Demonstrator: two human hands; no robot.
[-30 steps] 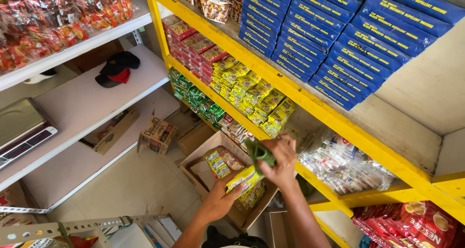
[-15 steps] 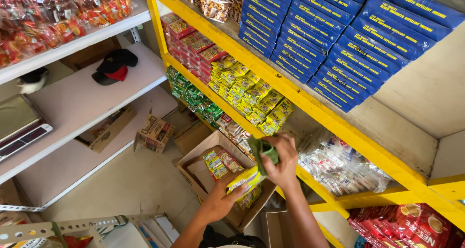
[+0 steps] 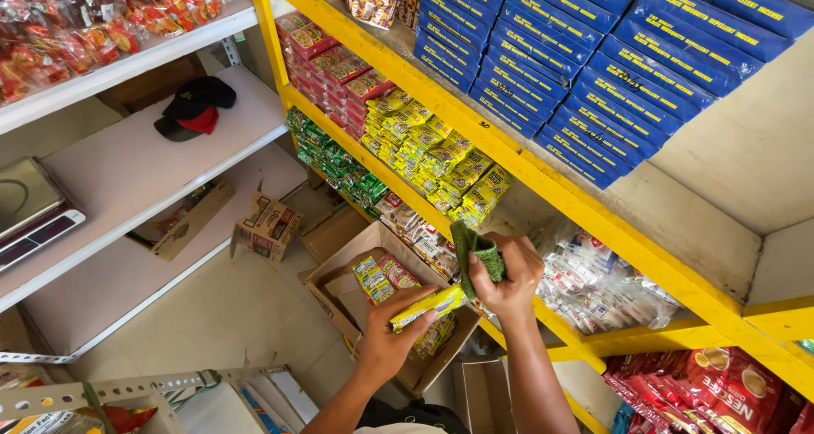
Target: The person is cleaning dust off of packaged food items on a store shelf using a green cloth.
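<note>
Hands: 2, left hand (image 3: 386,341) and right hand (image 3: 509,275). Green cloth (image 3: 475,252): 1. Yellow packet (image 3: 428,305) in hand: 1. Black-and-red cap (image 3: 193,106): 1. Open cardboard box (image 3: 339,292) on floor: 1.

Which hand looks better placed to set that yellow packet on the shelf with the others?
Probably the left hand: it already holds the yellow packet. The right hand is full with a green cloth, though it is nearer the yellow shelf.
</note>
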